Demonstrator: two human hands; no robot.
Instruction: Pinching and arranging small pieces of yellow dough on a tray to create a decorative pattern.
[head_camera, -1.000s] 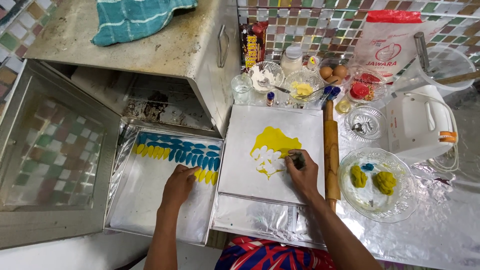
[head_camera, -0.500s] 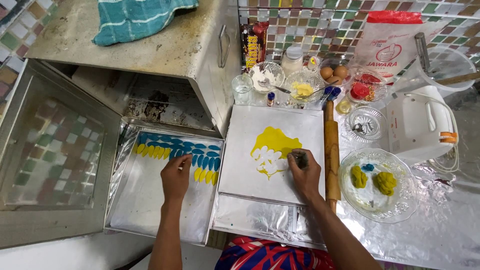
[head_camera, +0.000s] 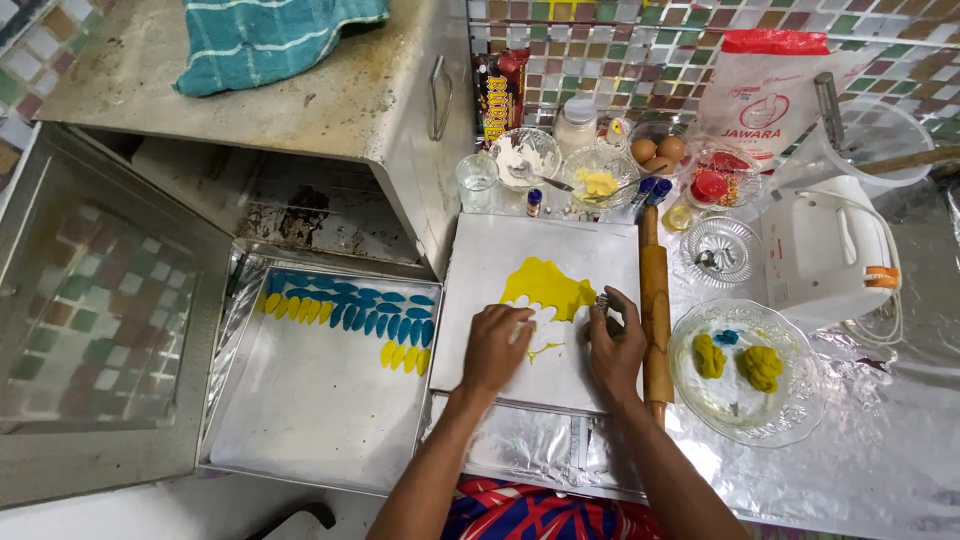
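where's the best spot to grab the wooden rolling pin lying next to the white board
Probably the rolling pin at its bare middle barrel, coming from above. It lies flat between the white board and the glass bowl, its near end beside the right hand.

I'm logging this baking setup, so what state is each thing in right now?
Oven door: open.
Tray: partly filled with blue and yellow pieces in rows.
Yellow dough: rolled flat on the white board, partly cut out.
Left hand: resting on the board at the cut edge.
Right hand: pinching a small cutter.
Rolling pin: lying idle.
Glass bowl: holds yellow dough lumps.
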